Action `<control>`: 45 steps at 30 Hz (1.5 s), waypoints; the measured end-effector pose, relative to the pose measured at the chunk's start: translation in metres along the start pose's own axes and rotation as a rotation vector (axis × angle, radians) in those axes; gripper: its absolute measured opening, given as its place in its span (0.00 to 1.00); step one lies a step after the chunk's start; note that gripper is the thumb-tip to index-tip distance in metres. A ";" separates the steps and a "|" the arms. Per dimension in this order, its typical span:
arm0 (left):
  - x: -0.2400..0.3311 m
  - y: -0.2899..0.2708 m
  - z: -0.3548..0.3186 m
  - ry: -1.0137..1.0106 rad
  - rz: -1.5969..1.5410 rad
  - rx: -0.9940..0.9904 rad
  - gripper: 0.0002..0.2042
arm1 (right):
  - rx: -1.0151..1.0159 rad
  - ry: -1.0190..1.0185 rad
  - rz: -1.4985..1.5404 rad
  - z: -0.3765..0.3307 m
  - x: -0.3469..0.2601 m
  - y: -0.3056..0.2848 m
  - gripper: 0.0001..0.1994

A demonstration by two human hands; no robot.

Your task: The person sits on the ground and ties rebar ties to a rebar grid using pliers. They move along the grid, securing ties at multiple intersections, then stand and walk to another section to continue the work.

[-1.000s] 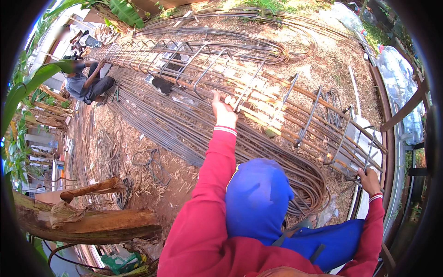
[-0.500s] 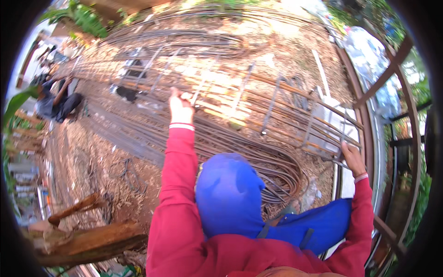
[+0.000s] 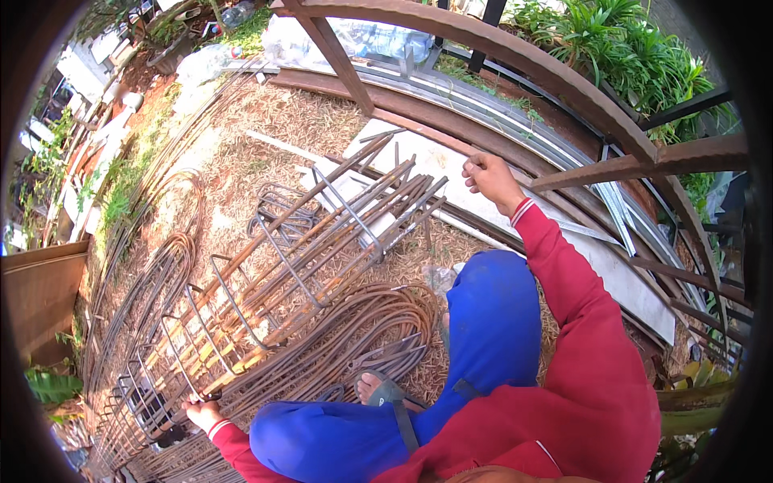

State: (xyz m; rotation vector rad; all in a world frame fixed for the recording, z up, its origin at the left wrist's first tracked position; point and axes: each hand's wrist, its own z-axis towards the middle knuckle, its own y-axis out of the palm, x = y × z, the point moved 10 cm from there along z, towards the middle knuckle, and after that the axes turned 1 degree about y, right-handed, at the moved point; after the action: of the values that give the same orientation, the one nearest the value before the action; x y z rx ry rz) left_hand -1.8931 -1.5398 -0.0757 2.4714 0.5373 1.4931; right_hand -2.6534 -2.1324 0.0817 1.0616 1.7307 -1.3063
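My left hand (image 3: 201, 412) is low at my left, fingers closed round a bar of the rebar cage (image 3: 298, 274), a long frame of rusty rods and square stirrups lying on its side on the straw-strewn ground (image 3: 266, 129). My right hand (image 3: 491, 181) is raised past the cage's far end, curled into a loose fist; cannot tell whether it holds anything. It hovers over a pale flat slab (image 3: 620, 274), near a rusted metal railing (image 3: 564, 88). Bent rebar loops (image 3: 378, 322) lie heaped beside the cage, against my blue-trousered knee (image 3: 491, 314). My sandalled foot (image 3: 382, 392) rests on the loops.
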 end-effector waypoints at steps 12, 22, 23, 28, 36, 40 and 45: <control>0.040 0.038 -0.010 0.581 0.999 -0.278 0.09 | -0.415 0.232 1.054 -0.046 0.063 0.151 0.14; 0.041 0.024 0.025 0.596 0.908 -0.328 0.11 | -0.096 0.111 1.184 -0.043 0.061 0.157 0.13; 0.042 0.024 0.028 0.604 0.956 -0.333 0.12 | -0.078 0.118 1.202 -0.044 0.062 0.158 0.12; 0.033 0.025 0.023 0.534 1.019 -0.387 0.18 | 0.006 0.148 1.283 -0.044 0.067 0.167 0.11; 0.018 0.037 -0.013 0.315 0.588 -0.511 0.17 | 0.081 0.081 1.319 -0.041 0.068 0.168 0.10; 0.022 0.025 -0.036 0.329 0.626 -0.262 0.14 | 0.091 0.112 1.347 -0.043 0.069 0.168 0.10; 0.020 0.028 -0.052 0.265 0.500 -0.175 0.12 | 0.008 0.103 1.385 -0.042 0.064 0.171 0.10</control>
State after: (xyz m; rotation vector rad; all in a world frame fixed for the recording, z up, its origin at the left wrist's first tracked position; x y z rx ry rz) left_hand -1.9249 -1.5581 -0.0255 2.3884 -0.1929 1.9642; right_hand -2.5267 -2.0537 -0.0318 1.8098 0.6296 -0.3400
